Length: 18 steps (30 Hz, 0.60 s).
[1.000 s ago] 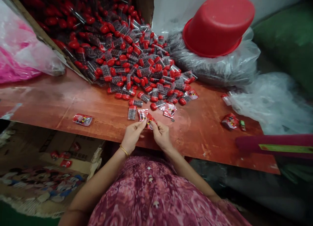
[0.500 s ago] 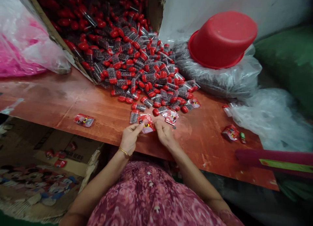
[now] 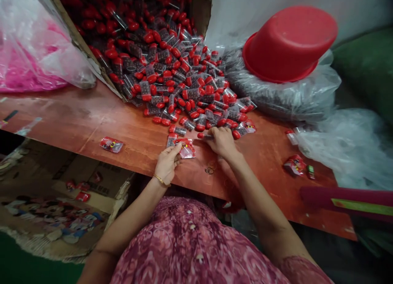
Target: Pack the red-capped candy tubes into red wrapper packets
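Note:
My left hand [image 3: 167,163] pinches the edge of a small red printed packet [image 3: 186,148] with a clear lower part, holding it low over the table. My right hand [image 3: 224,144] has its fingers closed around a small clear tube with a red rounded cap [image 3: 202,135]; the cap sticks out to the left and the rest is partly hidden. Just past both hands rises a large heap of similar red-capped tubes [image 3: 190,93]. Another packet [image 3: 249,126] lies at the heap's right edge, and a red printed packet [image 3: 111,144] lies flat farther left.
A cardboard box [image 3: 75,36] on its side spills the tubes onto the reddish table [image 3: 70,124]. At the right, a red tub [image 3: 291,42] stands upside down on a filled plastic bag [image 3: 282,97]. Below left, an open carton [image 3: 89,218] holds several small red packets.
My right hand has left the packet, moved right and away from me, and closed on a red-capped tube. My left hand keeps the packet. The view has shifted slightly.

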### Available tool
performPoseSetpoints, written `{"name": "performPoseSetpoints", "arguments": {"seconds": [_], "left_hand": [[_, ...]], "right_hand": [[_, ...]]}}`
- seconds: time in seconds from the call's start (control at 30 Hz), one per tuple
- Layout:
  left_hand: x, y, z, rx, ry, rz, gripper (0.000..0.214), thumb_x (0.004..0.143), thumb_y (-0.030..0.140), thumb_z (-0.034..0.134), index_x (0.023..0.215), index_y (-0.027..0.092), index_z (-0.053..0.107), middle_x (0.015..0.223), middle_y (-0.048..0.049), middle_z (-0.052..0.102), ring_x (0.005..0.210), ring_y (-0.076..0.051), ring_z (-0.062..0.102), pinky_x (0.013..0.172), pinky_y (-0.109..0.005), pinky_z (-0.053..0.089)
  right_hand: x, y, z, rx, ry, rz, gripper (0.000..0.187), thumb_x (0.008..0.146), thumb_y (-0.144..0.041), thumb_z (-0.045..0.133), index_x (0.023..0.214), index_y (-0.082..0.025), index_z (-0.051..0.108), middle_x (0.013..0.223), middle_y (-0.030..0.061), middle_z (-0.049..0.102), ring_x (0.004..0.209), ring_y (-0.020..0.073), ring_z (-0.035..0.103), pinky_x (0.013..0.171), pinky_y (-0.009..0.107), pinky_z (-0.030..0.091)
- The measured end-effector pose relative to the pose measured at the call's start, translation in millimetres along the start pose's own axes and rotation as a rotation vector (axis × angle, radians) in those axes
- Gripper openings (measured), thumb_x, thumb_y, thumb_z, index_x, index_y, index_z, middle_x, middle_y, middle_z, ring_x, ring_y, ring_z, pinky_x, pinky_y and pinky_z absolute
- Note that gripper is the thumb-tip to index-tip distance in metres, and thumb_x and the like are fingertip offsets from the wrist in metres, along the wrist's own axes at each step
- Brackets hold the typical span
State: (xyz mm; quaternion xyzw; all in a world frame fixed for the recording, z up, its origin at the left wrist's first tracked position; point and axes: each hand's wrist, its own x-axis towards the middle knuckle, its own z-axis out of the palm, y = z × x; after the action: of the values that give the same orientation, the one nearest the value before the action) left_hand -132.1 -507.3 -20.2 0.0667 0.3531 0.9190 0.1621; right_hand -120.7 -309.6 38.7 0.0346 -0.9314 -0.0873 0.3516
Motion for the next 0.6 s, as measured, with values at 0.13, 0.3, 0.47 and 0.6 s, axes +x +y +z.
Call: {"name": "performPoseSetpoints", "arguments": {"seconds": [0.13,0.3,0.47,0.6], "left_hand": [[0,0,1.3,-0.009,0.008,-0.001,0.035,0.053,0.036,0.080,0.073,0.014,0.062,0.065,0.0009,0.065,0.053,-0.007,0.057,0.048,-0.017,0.043],[-3,-6,7.3,0.004,-0.014,-0.015,0.038,0.049,0.038,0.082,0.069,0.014,0.060,0.064,0.0004,0.065,0.058,-0.009,0.059,0.053,-0.019,0.044],[-9,-11,8.5,0.073,-0.041,0.008,0.041,0.044,0.042,0.082,0.062,0.014,0.057,0.062,0.0018,0.063,0.055,-0.008,0.056,0.055,-0.020,0.042],[-12,-12,4.9,0.127,-0.043,0.070,0.043,0.042,0.044,0.082,0.056,0.014,0.054,0.058,0.0017,0.060,0.054,-0.008,0.055,0.056,-0.020,0.042]], "right_hand": [[-45,-20,-13,0.489,0.033,0.098,0.029,0.081,-0.044,0.053,0.093,-0.018,0.059,0.072,0.0029,0.062,0.063,0.0164,0.053,0.061,0.028,0.039],[-90,-56,-26,1.014,-0.220,0.127,0.027,0.085,-0.044,0.046,0.077,-0.018,0.054,0.059,-0.0025,0.053,0.051,0.0097,0.047,0.051,0.022,0.037],[-89,-65,-28,1.160,-0.358,0.228,0.030,0.081,-0.047,0.050,0.071,-0.019,0.052,0.054,-0.0043,0.052,0.040,0.0064,0.039,0.039,0.019,0.030],[-84,-62,-23,1.224,-0.432,0.300,0.031,0.076,-0.047,0.055,0.067,-0.018,0.052,0.050,-0.0051,0.053,0.034,0.0049,0.037,0.034,0.018,0.026]]}}
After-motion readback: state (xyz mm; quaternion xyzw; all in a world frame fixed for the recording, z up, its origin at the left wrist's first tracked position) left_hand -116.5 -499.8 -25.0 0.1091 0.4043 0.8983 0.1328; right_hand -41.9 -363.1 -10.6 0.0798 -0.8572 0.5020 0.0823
